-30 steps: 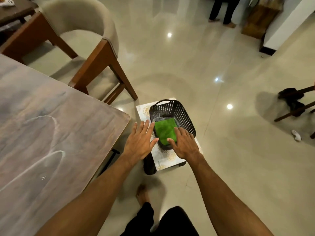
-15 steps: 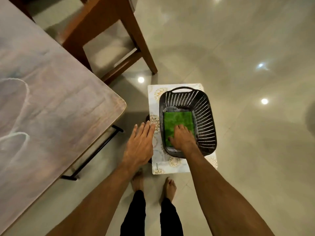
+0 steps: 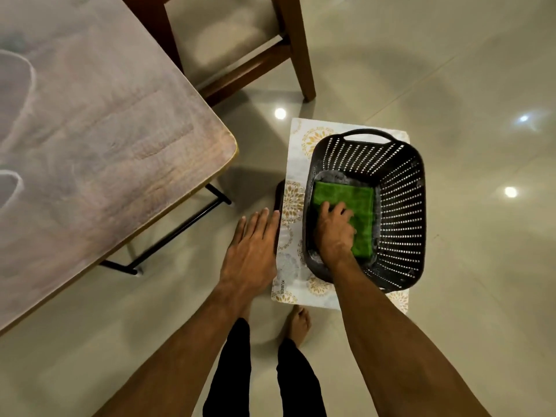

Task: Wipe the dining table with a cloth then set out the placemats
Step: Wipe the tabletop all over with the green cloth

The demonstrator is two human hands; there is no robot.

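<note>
Right hand (image 3: pixel 334 236) now sits deeper in the basket (image 3: pixel 403 206) than half a second ago. Its fingers (image 3: pixel 341 207), then fairly flat, are now curled.

Green cloth (image 3: pixel 361 206): folded, lying flat on the basket's bottom, left of centre. Dusty grey bottom shows along its far edge. Right fingers bunch close together and grip the cloth's near-left part; the hand covers that corner. Right forearm crosses the basket's near rim.

Basket: black, perforated walls, handle loop on the far rim. Beneath it lies a pale placemat (image 3: pixel 293 236) with gold flower prints, sticking out past the basket's left, far and near sides. Something dark shows under the mat at the basket's left; cannot tell what it is.

Left hand (image 3: pixel 249 251): left of the basket, just beside the placemat's left edge, much where it was before. Its fingers (image 3: pixel 255 224) are straight and pressed together, holding nothing. Cannot tell whether they touch the mat.

Worktop (image 3: pixel 105 130) of the dining table: well to the left of the basket. Wood grain, whitish curved smears, rounded corner pointing toward the basket.

Chair (image 3: pixel 296 55): wooden legs, stands beyond the basket, to its far left.

Bare feet (image 3: pixel 298 323) stand on the glossy tiled floor (image 3: pixel 466 296), on the near side of the basket.
</note>
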